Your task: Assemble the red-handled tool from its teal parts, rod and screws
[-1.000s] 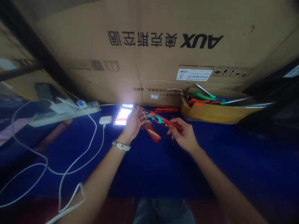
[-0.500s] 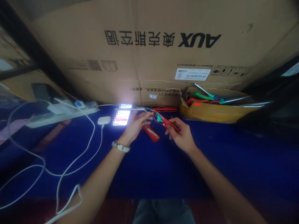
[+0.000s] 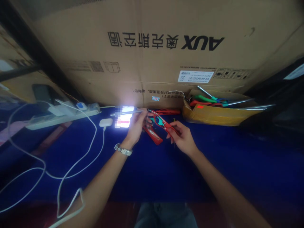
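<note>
In my right hand (image 3: pixel 181 136) is an opened red handle shell (image 3: pixel 168 127) of what looks like a long-nosed lighter, with a green part (image 3: pixel 158 120) inside. The fingers are closed round its lower end. My left hand (image 3: pixel 137 124) is pinched on a thin metal tube (image 3: pixel 125 112), which points left over a lit phone screen. The tube's inner end meets the front of the shell, but the fingers partly hide the join. Just below, a second red shell piece (image 3: pixel 154 135) lies on the blue table, partly covered by my left fingers.
A cardboard tray (image 3: pixel 211 117) at the right holds several coloured handles with metal tubes. Another red piece (image 3: pixel 167 111) lies behind my hands. The lit phone (image 3: pixel 123 122), a white charging case (image 3: pixel 105 122), loose cables (image 3: pixel 95 126) and a power strip (image 3: pixel 64 117) are to the left.
My left hand has shifted slightly and its fingers now pinch the metal tube near the shell. The tube's outer end has swung lower and reaches further left over the phone.
</note>
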### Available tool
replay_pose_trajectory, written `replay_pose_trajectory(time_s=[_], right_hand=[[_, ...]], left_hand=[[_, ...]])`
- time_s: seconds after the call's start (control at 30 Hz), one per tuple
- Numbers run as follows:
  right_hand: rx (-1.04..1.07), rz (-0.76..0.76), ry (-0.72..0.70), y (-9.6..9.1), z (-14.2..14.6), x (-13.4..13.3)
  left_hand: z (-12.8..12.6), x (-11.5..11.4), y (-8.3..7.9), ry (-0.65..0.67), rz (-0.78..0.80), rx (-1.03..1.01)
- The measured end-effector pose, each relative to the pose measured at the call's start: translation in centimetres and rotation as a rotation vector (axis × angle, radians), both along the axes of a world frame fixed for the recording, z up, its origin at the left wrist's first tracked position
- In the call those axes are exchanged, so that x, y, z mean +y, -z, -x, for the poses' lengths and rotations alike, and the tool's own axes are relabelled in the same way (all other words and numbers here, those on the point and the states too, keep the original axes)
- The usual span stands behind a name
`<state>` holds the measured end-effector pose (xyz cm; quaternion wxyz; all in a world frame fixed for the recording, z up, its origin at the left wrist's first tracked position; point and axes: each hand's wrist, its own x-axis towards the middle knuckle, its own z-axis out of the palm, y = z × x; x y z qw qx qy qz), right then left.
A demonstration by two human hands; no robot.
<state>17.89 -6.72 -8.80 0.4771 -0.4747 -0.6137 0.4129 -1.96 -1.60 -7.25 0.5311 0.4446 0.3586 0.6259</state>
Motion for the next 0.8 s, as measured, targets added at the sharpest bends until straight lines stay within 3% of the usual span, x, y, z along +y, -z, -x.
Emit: replay_pose_trajectory(time_s=[0.17, 0.57, 0.8], right_hand=[[-0.04, 0.027, -0.044, 0.1, 0.1, 0.1], [-0.012, 0.16, -0.112, 0.6, 0.4, 0.0], [-0.024, 0.224, -0.274, 0.1, 0.5, 0.0]], left_hand=[[0.2, 0.4, 0.3, -0.07, -0.042, 0.046], [-0.4, -0.2, -0.1, -0.013, 0.002, -0.01], [-0.3, -0.3, -0.4, -0.007, 0.007, -0.008]])
